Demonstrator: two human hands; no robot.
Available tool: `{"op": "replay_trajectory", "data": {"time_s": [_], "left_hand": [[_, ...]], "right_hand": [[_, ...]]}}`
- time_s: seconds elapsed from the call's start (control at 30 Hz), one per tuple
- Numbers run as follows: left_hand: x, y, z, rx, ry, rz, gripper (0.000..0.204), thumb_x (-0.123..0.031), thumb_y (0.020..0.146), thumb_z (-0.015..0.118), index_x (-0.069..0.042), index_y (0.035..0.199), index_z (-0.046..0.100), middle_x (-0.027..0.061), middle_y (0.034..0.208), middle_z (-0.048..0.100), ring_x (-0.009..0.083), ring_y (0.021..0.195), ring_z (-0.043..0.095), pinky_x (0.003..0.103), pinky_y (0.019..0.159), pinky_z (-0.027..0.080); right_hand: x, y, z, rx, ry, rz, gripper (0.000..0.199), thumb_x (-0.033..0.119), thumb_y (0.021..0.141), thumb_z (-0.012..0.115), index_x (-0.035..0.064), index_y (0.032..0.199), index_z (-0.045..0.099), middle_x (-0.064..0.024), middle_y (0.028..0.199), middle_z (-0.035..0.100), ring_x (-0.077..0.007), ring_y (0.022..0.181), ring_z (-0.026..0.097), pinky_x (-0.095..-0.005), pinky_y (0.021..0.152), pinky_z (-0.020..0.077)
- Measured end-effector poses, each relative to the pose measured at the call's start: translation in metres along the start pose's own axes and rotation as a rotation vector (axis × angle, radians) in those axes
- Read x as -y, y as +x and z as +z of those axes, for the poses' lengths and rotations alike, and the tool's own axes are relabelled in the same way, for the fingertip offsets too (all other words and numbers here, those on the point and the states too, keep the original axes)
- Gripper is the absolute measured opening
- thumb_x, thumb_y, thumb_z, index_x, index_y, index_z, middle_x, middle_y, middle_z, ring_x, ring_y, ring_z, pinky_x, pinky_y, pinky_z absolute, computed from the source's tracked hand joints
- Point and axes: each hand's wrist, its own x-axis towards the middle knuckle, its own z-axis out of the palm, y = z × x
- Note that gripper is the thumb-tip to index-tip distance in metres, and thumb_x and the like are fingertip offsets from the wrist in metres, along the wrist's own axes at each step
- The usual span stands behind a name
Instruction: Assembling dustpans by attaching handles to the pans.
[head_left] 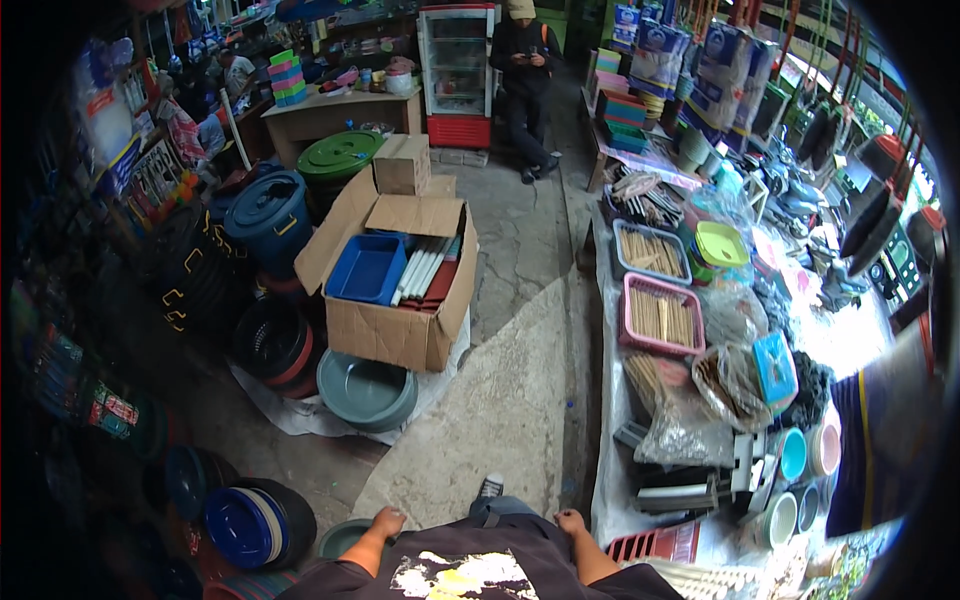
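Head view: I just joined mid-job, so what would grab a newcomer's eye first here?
The open brown cardboard box left of centre stands out, with a blue plastic tray and white tubes inside. To the right, a long stall table carries a pink plastic basket of wooden sticks. At the bottom edge, the person's left hand and right hand hang empty by the hips.

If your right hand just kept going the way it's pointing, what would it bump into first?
The right hand hangs empty by the hip, pointing roughly forward and down. Carried straight on, it would probably meet the bare concrete floor first; the white-covered stall table lies just to its right, though depth is hard to judge.
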Motion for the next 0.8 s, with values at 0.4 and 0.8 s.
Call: {"op": "replay_trajectory", "data": {"time_s": [0.4,0.8], "left_hand": [[-0.175,0.147,-0.056,-0.256,-0.32,0.155,0.045,-0.027,0.082,0.067,-0.003,0.119,0.059,0.0192,0.112,0.065,0.0307,0.105,0.062,0.036,0.09,0.048],[-0.211,0.287,-0.087,0.372,0.341,-0.133,0.043,-0.033,0.092,0.054,-0.004,0.123,0.061,0.016,0.129,0.058,0.0314,0.119,0.055,0.039,0.1,0.042]], "right_hand": [[0.195,0.181,-0.094,-0.128,0.133,-0.234,0.023,0.014,0.087,0.066,0.0003,0.101,0.054,-0.0062,0.079,0.058,-0.016,0.061,0.057,-0.0329,0.057,0.053],[0.1,0.294,-0.112,0.454,-0.089,0.015,0.037,0.028,0.081,0.065,-0.0043,0.1,0.063,-0.018,0.09,0.067,-0.0262,0.074,0.063,-0.041,0.066,0.0511]]}}
